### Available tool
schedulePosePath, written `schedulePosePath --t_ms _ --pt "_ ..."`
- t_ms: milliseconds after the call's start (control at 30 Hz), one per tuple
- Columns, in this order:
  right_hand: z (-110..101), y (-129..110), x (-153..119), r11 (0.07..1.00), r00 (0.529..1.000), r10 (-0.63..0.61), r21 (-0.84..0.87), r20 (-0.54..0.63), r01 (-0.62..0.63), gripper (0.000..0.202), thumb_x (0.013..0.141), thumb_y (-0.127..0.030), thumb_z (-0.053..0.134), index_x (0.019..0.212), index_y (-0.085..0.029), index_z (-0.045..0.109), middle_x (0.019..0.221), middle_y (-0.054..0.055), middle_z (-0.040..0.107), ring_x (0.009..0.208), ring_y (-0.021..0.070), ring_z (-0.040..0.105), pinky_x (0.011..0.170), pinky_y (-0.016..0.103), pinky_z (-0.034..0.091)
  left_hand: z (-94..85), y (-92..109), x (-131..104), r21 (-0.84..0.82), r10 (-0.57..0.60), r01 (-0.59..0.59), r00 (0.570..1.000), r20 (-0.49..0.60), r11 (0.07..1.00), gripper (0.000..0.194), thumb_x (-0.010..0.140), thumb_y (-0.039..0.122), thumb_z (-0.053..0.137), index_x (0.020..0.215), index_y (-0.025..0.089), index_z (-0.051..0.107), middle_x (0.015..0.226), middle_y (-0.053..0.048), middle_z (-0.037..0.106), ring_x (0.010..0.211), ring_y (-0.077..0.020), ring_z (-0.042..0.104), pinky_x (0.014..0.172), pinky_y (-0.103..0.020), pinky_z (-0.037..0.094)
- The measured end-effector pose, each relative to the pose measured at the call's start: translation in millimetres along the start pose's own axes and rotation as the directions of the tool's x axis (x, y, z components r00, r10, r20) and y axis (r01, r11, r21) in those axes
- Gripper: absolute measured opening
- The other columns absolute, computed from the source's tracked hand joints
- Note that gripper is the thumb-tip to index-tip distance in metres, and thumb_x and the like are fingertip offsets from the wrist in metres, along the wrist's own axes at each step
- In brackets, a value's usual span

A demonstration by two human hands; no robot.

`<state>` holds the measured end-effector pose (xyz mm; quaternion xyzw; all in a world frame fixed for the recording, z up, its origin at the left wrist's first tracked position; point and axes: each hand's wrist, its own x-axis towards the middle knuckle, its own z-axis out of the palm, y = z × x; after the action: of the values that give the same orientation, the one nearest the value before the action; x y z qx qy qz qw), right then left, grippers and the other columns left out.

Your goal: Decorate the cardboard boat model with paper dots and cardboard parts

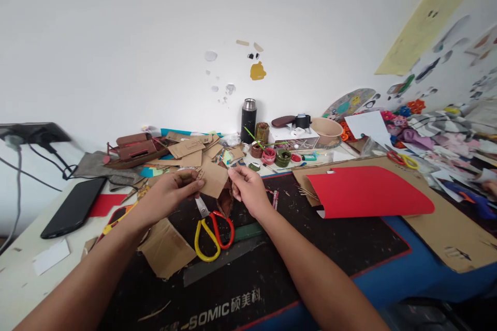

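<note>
A flat, four-sided piece of brown cardboard (213, 180) is held above the dark mat (326, 243), near loop-handled scissors (202, 209); its edges are pinched by the left hand (188, 184) and right hand (247, 190), fingers curled.

From here I see tan cardboard (213, 180) at centre and yellow-and-red-handled scissors (215, 228) below it. Right of centre, my view shows plain red paper (368, 191).

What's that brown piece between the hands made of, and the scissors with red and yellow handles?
The brown piece is probably dull cardboard: it's plain tan and flat. On the scissors, the shiny grey blade looks like metal; the smooth, bright handles may be plastic or plastic-coated.
</note>
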<state>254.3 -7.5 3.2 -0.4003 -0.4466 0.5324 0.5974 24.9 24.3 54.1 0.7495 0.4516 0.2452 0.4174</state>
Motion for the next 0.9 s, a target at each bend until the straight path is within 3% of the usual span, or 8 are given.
schedulePosePath --t_ms 233,433,567,700,900 --pt "9 5 -6 0.998 0.998 0.047 -0.046 0.039 -0.045 0.044 0.085 -0.064 0.076 0.083 -0.022 0.061 0.047 -0.012 0.044 0.036 0.0088 0.037 0.036 0.023 0.027 -8.8 7 1 0.059 -0.080 0.084 0.995 -0.062 0.995 0.065 0.083 0.084 0.062 0.090 0.020 0.072 0.075 -0.003 0.070 0.071 -0.0219 0.062 0.065 -0.031 0.047" --pt "11 1 -12 0.992 0.997 0.052 -0.115 0.048 -0.046 0.043 0.087 -0.064 0.073 0.084 -0.022 0.064 0.047 -0.010 0.047 0.038 0.0094 0.039 0.038 0.023 0.029 -35.0 7 0 0.239 -0.071 0.064 0.997 0.022 0.969 0.069 0.078 0.090 0.055 0.077 0.022 0.071 0.075 -0.004 0.071 0.073 -0.0249 0.063 0.067 -0.033 0.051" --pt "2 1 -14 0.997 0.999 0.037 -0.068 -0.017 -0.038 0.042 0.086 -0.062 0.074 0.084 -0.021 0.066 0.046 -0.011 0.045 0.037 0.0089 0.036 0.037 0.022 0.027 -47.4 11 -3 0.268 -0.023 0.012 0.999 0.039 0.963 0.067 0.080 0.089 0.055 0.070 0.024 0.069 0.071 -0.003 0.068 0.071 -0.0235 0.060 0.067 -0.032 0.053" --pt "-14 -2 -20 0.999 0.995 0.015 -0.026 -0.101 -0.017 0.041 0.085 -0.059 0.077 0.078 -0.021 0.064 0.043 -0.012 0.041 0.034 0.0078 0.034 0.036 0.022 0.024 -51.0 14 -6 0.254 0.031 -0.026 0.999 -0.017 0.967 0.067 0.084 0.087 0.054 0.070 0.023 0.068 0.067 -0.001 0.065 0.065 -0.0193 0.056 0.063 -0.028 0.050" --pt "-35 -14 -33 1.000 0.967 0.002 0.004 -0.254 -0.001 0.045 0.081 -0.058 0.080 0.066 -0.021 0.058 0.042 -0.012 0.035 0.034 0.0059 0.028 0.035 0.021 0.019 -52.9 -3 -2 0.283 0.017 -0.011 1.000 -0.018 0.959 0.069 0.084 0.088 0.052 0.069 0.022 0.065 0.068 -0.003 0.066 0.064 -0.0199 0.057 0.061 -0.029 0.047"
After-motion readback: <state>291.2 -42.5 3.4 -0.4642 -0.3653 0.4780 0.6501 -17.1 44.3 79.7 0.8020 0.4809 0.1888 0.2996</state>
